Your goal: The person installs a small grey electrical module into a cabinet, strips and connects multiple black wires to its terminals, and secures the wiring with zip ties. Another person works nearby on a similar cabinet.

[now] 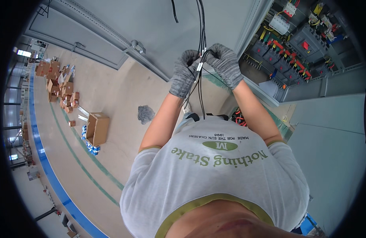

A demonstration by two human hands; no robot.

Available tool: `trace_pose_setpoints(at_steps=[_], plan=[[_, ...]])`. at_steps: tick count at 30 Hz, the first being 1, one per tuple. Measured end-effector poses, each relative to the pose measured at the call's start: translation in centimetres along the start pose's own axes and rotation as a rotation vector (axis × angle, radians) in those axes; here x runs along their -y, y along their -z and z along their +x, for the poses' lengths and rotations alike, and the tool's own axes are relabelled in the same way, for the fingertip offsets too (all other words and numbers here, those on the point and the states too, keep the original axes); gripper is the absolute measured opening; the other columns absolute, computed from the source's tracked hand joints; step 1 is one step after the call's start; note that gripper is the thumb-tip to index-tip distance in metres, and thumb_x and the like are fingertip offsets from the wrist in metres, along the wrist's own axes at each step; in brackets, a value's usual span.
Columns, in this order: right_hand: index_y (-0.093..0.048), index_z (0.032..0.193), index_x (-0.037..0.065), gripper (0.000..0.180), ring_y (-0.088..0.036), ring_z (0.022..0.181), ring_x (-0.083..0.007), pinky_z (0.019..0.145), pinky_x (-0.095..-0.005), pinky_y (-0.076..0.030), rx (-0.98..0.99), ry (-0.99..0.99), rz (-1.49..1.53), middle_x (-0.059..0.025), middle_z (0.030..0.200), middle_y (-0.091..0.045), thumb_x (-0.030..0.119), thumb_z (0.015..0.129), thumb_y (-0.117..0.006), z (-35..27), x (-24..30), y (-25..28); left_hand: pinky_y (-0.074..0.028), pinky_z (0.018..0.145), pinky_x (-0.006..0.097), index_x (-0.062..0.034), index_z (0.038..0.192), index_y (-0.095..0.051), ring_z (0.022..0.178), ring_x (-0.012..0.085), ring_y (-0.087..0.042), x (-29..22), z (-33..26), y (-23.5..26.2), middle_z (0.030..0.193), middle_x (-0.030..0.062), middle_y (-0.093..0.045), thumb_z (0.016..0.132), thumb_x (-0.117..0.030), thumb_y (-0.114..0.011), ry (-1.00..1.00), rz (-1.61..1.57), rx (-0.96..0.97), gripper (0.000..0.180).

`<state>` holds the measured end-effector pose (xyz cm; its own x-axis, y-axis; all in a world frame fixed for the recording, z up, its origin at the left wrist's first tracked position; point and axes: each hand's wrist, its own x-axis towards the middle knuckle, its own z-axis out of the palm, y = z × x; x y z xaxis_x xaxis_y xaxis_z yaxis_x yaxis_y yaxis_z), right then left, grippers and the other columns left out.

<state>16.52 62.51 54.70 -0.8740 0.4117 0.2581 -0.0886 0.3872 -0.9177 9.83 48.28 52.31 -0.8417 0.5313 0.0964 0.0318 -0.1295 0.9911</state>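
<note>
In front of my chest a bundle of thin black wires (202,29) runs down past the grey metal panel. My left hand (183,74), in a grey knit glove, is closed on the wires from the left. From the right, my right hand (225,67), gloved alike, pinches the same bundle with its fingers curled in. Small white marker sleeves (199,66) sit on the wires between the two hands. Below the gloves the loose wire ends hang toward my waist. The fingertips are partly hidden behind the wires and gloves.
At the right stands an open electrical cabinet with circuit breakers (279,24) and a red-knobbed switch (305,45). A grey cloth (145,114) lies on the floor at left, near an open cardboard box (98,129). More cardboard boxes (68,88) are piled farther off.
</note>
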Motion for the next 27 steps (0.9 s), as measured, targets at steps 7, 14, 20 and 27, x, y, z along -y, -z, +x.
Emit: trace_pose_setpoints(at_steps=[7, 14, 20, 27], plan=[[-0.061, 0.082, 0.001, 0.009, -0.052, 0.062, -0.0116, 0.059, -0.0281, -0.046, 0.065, -0.058, 0.213, -0.0060, 0.068, -0.060, 0.009, 0.084, -0.063, -0.2, 0.9, 0.1, -0.049, 0.065, 0.026, -0.0017, 0.102, -0.058, 0.070, 0.0103, -0.057, -0.5, -0.3, 0.2, 0.081, 0.0025, -0.060, 0.092, -0.017, -0.060, 0.034, -0.005, 0.076, 0.019], [-0.059, 0.081, 0.001, 0.005, -0.051, 0.063, -0.0084, 0.058, -0.0251, -0.045, 0.029, -0.011, 0.288, -0.0014, 0.069, -0.058, 0.003, 0.084, -0.062, 1.2, 0.5, 0.0, -0.051, 0.063, 0.026, -0.0008, 0.107, -0.056, 0.067, 0.0137, -0.059, -1.6, 0.3, -0.4, 0.079, 0.0062, -0.061, 0.090, -0.022, -0.063, 0.112, -0.243, 0.107, 0.028], [-0.059, 0.082, 0.003, 0.003, -0.049, 0.063, -0.0085, 0.057, -0.0260, -0.044, 0.074, 0.028, 0.285, -0.0009, 0.070, -0.057, 0.003, 0.084, -0.061, 1.5, 0.5, -0.7, -0.051, 0.062, 0.025, -0.0008, 0.108, -0.054, 0.067, 0.0129, -0.059, -2.1, 0.0, -0.3, 0.078, 0.0055, -0.060, 0.090, -0.023, -0.062, 0.168, -0.256, 0.080, 0.029], [-0.059, 0.090, 0.002, 0.006, -0.056, 0.066, -0.0147, 0.063, -0.0296, -0.049, 0.123, 0.077, 0.086, -0.0077, 0.073, -0.060, 0.005, 0.085, -0.057, 1.5, 1.9, -0.2, -0.038, 0.050, 0.021, -0.0060, 0.107, -0.053, 0.056, 0.0074, -0.048, -2.8, -0.3, -0.2, 0.073, 0.0000, -0.053, 0.092, -0.024, -0.061, 0.155, -0.210, 0.056, 0.024]])
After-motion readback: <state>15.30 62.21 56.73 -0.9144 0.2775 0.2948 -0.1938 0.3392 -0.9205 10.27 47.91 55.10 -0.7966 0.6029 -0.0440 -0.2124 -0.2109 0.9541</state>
